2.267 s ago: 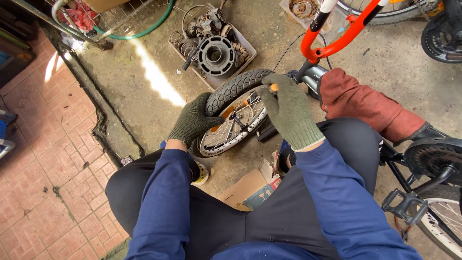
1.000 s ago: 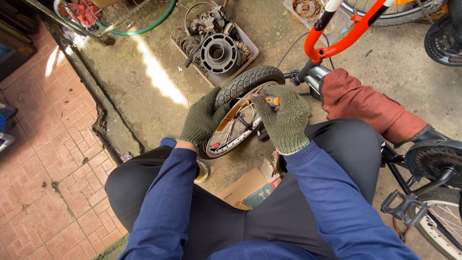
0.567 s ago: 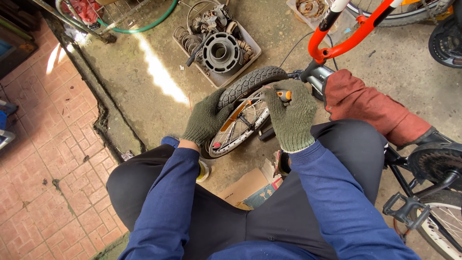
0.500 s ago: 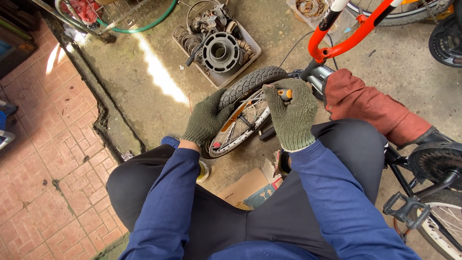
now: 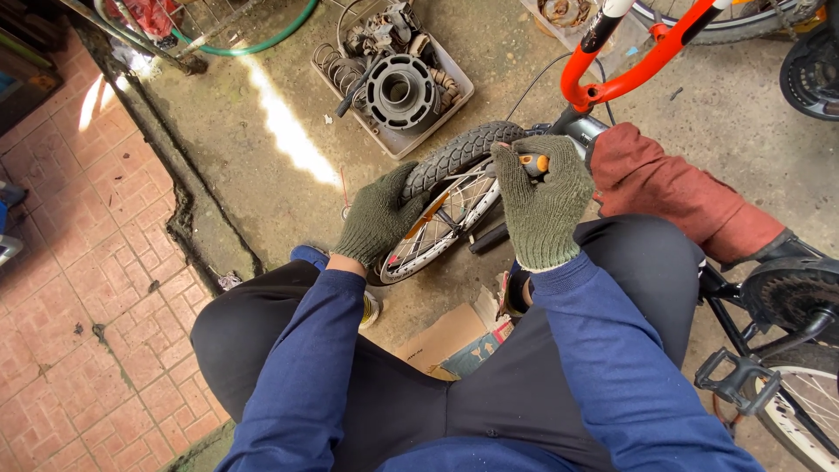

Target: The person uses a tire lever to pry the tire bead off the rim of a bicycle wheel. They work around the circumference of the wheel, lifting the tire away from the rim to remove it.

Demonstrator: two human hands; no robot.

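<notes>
- The right hand (image 5: 544, 205), in a green knit glove, is closed around a tool with an orange handle (image 5: 535, 163); only the handle end shows above the fist, at about 12 o'clock from the palm.
- The left hand (image 5: 377, 214), gloved the same way, is curled over the tyre (image 5: 454, 153) of the small bicycle wheel (image 5: 437, 218), gripping its tread.
- The wheel lies between the two hands, its long line running from 7 o'clock up to 1 o'clock.
- From the right hand, the rim sits just beside it at 9 o'clock; this hand is nearer the fork end.
- Farther out at 11 o'clock, a tray of engine parts (image 5: 398, 87) rests on the concrete floor (image 5: 262, 175).
</notes>
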